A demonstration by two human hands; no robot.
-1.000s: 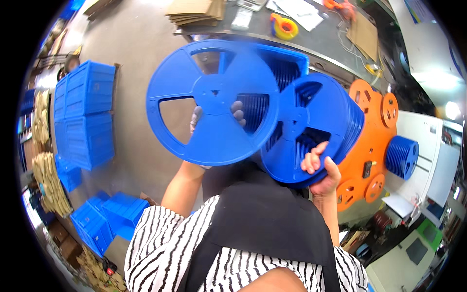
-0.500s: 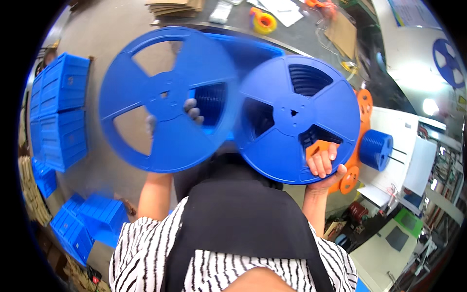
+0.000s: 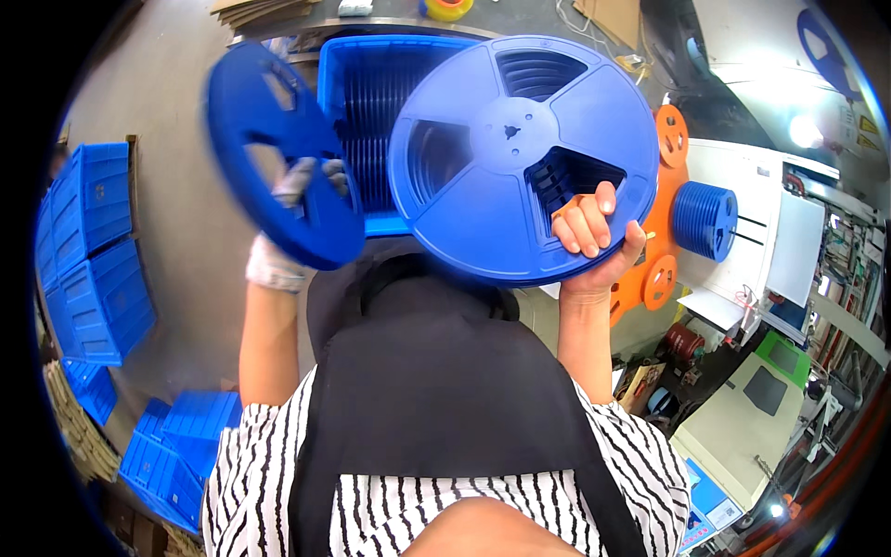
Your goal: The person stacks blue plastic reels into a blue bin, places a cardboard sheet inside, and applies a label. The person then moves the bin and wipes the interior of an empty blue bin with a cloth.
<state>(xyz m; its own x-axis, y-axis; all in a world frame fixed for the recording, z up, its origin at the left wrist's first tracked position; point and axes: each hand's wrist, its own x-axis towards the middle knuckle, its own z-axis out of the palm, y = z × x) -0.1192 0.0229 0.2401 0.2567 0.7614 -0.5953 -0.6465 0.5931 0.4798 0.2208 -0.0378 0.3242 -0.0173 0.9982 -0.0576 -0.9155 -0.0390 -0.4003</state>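
My gloved left hand (image 3: pixel 299 183) grips a blue plastic reel (image 3: pixel 320 218) from below, its fingers passing through the openings between the spokes. This reel is tilted almost edge-on and slightly smeared by motion. My bare right hand (image 3: pixel 589 232) is closed on the lower right of a stack of blue reels (image 3: pixel 455 204), fingers hooked through a window of the front one. More reel layers show through the windows; how many is hidden. Behind both reels stands a blue crate (image 3: pixel 390 226) holding several reels in a row on edge.
Large blue crates (image 3: pixel 109 297) are stacked on the left, with smaller blue ones (image 3: pixel 172 455) below. Right of the reels, an orange rack (image 3: pixel 657 223) stands beside blue reels on rods (image 3: pixel 701 220). A work table (image 3: pixel 506 14) runs along the back, carrying cardboard and tape.
The left reel has turned from facing me to nearly edge-on, uncovering the crate of reels. The right stack has moved left and up, still in my right hand.
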